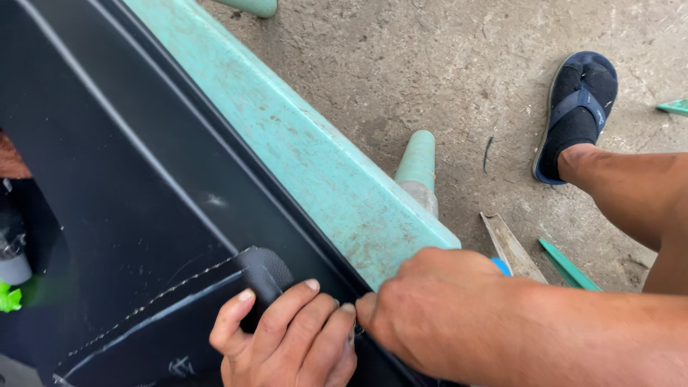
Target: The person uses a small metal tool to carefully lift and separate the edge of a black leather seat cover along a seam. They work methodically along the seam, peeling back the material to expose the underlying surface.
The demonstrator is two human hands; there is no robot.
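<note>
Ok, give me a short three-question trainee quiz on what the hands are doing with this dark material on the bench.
1. True or false: the left hand rests on a stitched dark flap.
2. What colour is the bench edge beside the dark sheet? A red, B pale green, C yellow.
3. What footwear is on the foot on the concrete floor?

Key: 1 true. 2 B. 3 A dark blue flip-flop. The right hand pinches at the sheet's edge.

A stitched panel point(143, 215) lies on a workbench point(322, 165), floor point(466, 72) to the right.
</note>
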